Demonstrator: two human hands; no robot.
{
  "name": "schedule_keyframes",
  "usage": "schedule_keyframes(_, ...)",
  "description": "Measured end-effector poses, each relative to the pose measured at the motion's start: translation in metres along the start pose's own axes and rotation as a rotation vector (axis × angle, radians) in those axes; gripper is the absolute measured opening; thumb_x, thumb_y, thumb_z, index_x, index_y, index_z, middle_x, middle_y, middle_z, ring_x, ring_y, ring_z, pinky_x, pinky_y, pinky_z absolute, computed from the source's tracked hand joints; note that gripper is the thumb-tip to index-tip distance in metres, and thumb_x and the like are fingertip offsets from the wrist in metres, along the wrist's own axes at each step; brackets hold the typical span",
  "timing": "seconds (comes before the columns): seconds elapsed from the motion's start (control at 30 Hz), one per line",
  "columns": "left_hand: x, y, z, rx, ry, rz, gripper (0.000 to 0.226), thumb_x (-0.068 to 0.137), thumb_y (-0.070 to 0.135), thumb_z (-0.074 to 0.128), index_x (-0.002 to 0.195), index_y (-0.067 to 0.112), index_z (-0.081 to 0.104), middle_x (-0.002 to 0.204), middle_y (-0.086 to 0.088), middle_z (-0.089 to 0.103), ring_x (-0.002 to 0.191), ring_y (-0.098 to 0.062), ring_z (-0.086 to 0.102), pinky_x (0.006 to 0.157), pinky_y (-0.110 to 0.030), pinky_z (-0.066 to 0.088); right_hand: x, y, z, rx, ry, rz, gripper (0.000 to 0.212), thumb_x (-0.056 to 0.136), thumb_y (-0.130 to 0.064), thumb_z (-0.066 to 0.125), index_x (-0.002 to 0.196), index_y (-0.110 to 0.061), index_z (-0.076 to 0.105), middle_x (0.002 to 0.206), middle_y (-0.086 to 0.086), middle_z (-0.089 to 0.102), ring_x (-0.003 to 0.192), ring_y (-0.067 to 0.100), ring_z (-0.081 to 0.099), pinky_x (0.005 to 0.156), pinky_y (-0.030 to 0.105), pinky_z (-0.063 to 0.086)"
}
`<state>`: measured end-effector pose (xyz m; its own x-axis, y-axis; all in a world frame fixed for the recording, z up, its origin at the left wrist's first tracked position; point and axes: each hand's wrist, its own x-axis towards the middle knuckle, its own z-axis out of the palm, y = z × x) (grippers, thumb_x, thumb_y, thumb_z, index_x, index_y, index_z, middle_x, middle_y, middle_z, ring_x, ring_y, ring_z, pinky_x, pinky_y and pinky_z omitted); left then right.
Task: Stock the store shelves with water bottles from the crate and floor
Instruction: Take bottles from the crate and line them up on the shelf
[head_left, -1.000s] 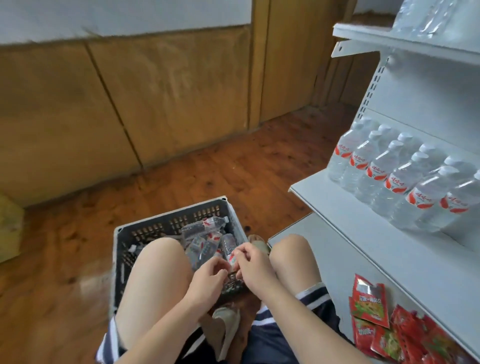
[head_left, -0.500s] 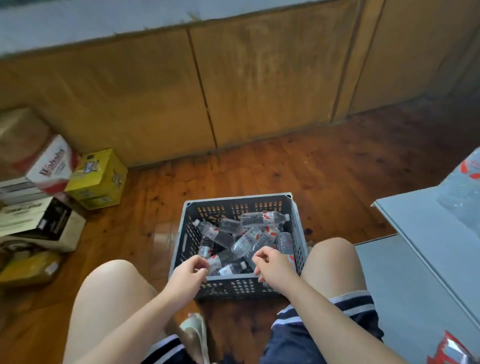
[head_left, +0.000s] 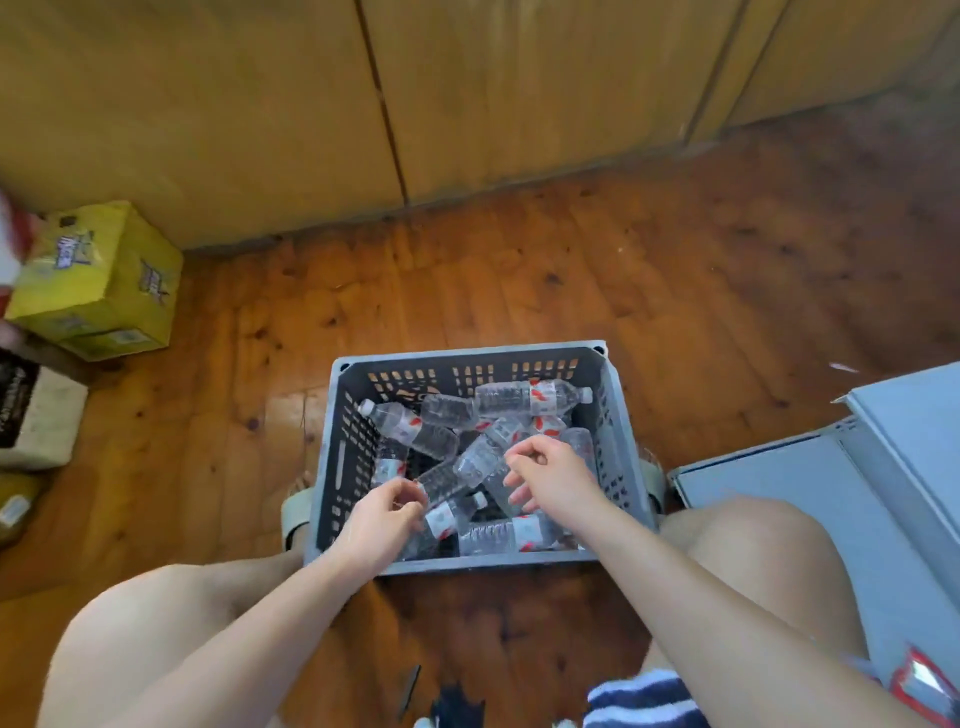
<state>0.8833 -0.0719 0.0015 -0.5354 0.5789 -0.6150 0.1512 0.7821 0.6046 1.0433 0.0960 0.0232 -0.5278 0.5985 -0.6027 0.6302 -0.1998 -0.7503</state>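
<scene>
A grey plastic crate (head_left: 615, 415) sits on the wooden floor between my knees. Several clear water bottles with red-and-white labels lie jumbled inside it; one bottle (head_left: 524, 397) lies across the far end. My left hand (head_left: 384, 517) hovers over the near left part of the crate, its fingers loosely curled just above a bottle (head_left: 447, 519). My right hand (head_left: 558, 480) hangs over the middle of the pile with its fingers loosely bent, and it holds nothing. The bottles under both hands are partly hidden.
The white lower shelf (head_left: 883, 483) juts in at the right, with a red snack packet (head_left: 919, 686) at its near end. A yellow carton (head_left: 98, 280) and other boxes (head_left: 36, 415) stand at the left by the wooden wall.
My view has swung left and down, away from the stocked shelf and onto the crate. Both hands have moved from the crate's near rim to above the bottles inside.
</scene>
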Motion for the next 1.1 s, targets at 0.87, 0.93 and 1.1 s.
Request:
schedule_keyframes(0.87,0.223,0.051,0.082,-0.486,-0.185,-0.27,0.046,0.092,0.015,0.062,0.137,0.026,0.056,0.13,0.006,0.064,0.121,-0.019,0.057,0.113,-0.045,0.041,0.243,0.09,-0.035,0.911,0.403,0.454,0.05,0.092,-0.032,0.073,0.133,-0.012,0.053,0.117,0.012,0.072,0.102,0.026,0.073,0.088,0.044,0.06)
schedule_keyframes(0.93,0.2,0.05,0.072,-0.507,-0.168,-0.248,0.049,0.085,0.022,0.064,0.134,0.031,0.058,0.128,0.007,0.066,0.121,-0.019,0.06,0.112,-0.05,0.043,0.217,0.082,-0.034,0.912,0.374,0.44,0.05,0.092,-0.033,0.073,0.133,-0.012,0.053,0.118,0.013,0.071,0.102,0.028,0.073,0.089,0.046,0.06)
schedule_keyframes(1.1,0.104,0.053,0.037,-0.51,-0.069,-0.152,0.038,0.096,0.018,0.059,0.131,0.031,0.059,0.125,0.009,0.068,0.115,-0.012,0.063,0.102,-0.037,0.049,0.111,0.045,-0.025,1.036,0.3,0.334,0.042,0.091,-0.022,0.074,0.127,-0.008,0.059,0.12,0.018,0.069,0.104,0.031,0.07,0.092,0.044,0.058)
